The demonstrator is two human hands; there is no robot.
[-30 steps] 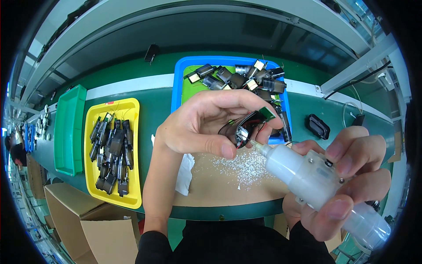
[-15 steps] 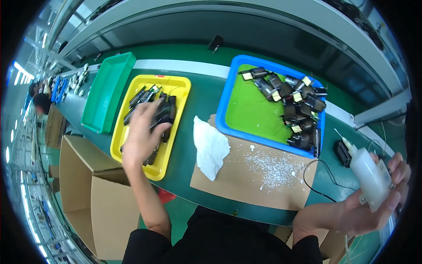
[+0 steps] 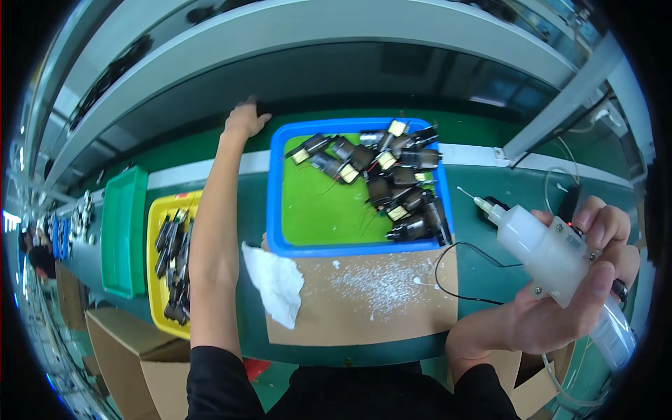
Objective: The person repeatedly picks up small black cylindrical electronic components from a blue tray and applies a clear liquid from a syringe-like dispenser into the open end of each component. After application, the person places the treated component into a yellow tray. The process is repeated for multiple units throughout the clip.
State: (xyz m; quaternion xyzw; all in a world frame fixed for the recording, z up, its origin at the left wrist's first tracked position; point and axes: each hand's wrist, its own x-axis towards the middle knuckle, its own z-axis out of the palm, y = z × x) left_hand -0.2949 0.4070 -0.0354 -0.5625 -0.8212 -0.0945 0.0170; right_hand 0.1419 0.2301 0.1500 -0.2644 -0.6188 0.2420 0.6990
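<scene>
My left arm stretches across the bench to the dark conveyor belt at the far side. My left hand [image 3: 246,120] is there, thumb apart from the fingers; its fingertips are small and blurred, and nothing shows in them. On the right, my right hand [image 3: 570,294] grips a translucent white glue dispenser [image 3: 526,238] with a thin needle tip pointing up and left. A blue tray [image 3: 275,210] with a green bottom holds several dark motor-like parts [image 3: 402,168] bearing pale yellow pads. A yellow tray [image 3: 155,280] with more dark parts [image 3: 171,259] is partly behind my left forearm.
A brown cardboard sheet [image 3: 343,332] carries white specks and a crumpled white cloth [image 3: 274,283]. An empty green tray [image 3: 122,238] stands far left, above an open carton [image 3: 126,350]. A black cable [image 3: 476,262] loops near the dispenser. A metal post [image 3: 567,98] rises at right.
My left hand has left the yellow tray and reached out to the far belt, where a small black part lay in view before. The view has swung right; the dispenser stays in my right hand.
</scene>
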